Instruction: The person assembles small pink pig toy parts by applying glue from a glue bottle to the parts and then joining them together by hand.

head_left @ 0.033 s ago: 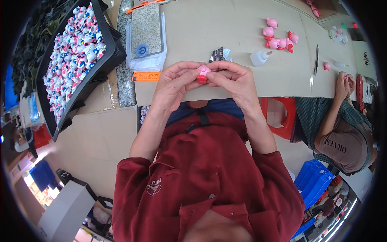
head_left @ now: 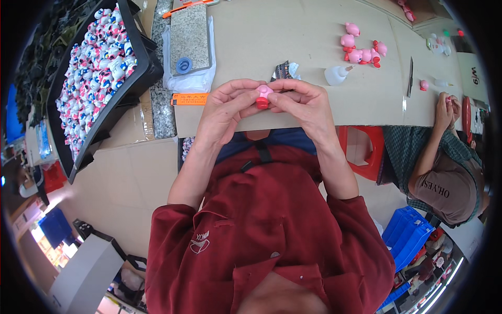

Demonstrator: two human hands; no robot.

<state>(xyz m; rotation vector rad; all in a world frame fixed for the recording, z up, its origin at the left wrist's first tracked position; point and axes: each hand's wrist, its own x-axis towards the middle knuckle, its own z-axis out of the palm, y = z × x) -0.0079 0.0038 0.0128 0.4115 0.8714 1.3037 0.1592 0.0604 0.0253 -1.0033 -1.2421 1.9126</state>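
Note:
A small pink toy figure (head_left: 264, 91) with a red part at its lower end is pinched between both my hands, just above the table's near edge. My left hand (head_left: 230, 106) grips it from the left with thumb and fingertips. From the other side, my right hand (head_left: 302, 102) has its thumb and forefinger closed on it. Beyond my right hand stands a white squeeze bottle (head_left: 336, 75) with a narrow tip. A crumpled dark-and-white wrapper (head_left: 285, 70) lies just past my fingers. Further right sits a group of pink and red figures (head_left: 361, 55).
At left a black bin (head_left: 151, 62) holds many white, pink and blue figures. Beside it lie a granite slab (head_left: 191, 36), a blue ring-shaped cap (head_left: 184, 65) and an orange box (head_left: 189, 99). A thin dark tool (head_left: 411, 77) lies at right, near a co-worker's hands (head_left: 447, 110).

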